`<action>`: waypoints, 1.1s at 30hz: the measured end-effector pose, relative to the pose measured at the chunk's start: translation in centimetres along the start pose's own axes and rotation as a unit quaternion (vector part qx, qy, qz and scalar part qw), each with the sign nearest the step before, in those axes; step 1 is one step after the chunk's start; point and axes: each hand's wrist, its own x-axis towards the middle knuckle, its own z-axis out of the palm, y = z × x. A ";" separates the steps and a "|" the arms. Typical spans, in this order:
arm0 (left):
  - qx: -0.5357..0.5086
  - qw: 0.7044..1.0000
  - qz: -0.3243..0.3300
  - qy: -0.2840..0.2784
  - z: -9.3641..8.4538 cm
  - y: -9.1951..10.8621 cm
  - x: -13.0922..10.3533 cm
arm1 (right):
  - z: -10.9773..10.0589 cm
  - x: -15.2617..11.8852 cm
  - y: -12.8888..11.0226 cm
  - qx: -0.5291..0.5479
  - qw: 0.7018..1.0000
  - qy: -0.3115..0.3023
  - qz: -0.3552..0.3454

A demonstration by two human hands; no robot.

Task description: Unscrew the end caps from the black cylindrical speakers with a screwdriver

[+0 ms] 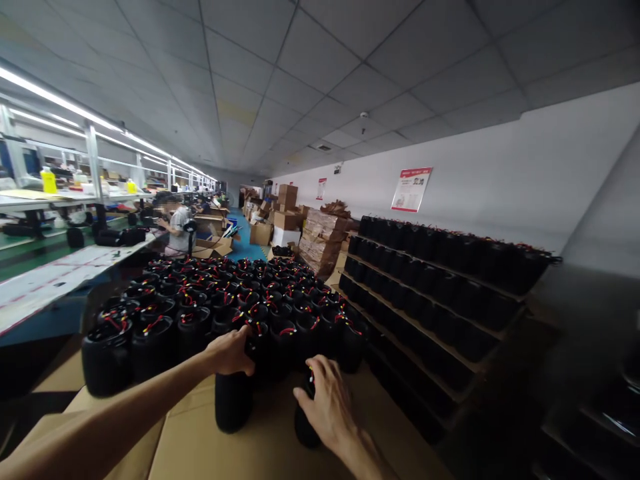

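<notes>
Ceiling (320, 87), tiled and grey, set above a long room. Wall (480, 173), pale, bounding the right side. Long table (70, 277), white-topped, placed at far left beneath strip lights. Tiered stack (430, 293) of black cylinders, at right, its rows separated by thin boards. Main group of black cylinders (153, 350), stood upright in close rows ahead of the hands. Cardboard sheet (195, 440), brown, laid in the foreground. Poster (411, 189), red-headed, fixed to the wall.

Left hand (231, 352), held at the near edge of the group. Its fingers are bent, its thumb set apart from them, and the top of the left near cylinder (234, 403) is clasped; the far fingertips are partly hidden. That cylinder is located over the cardboard. Right hand (330, 400), with fingers curled and thumb opposed; the upper part of the right near cylinder (305, 427) is gripped between them, also over the cardboard. Wires (288, 331), red and yellow, seen at the cylinder tops.
</notes>
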 end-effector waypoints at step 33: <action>0.005 0.991 0.118 0.063 4.0 14.4 1.5 | 0.6 5.4 13.5 -0.050 0.991 0.106 0.065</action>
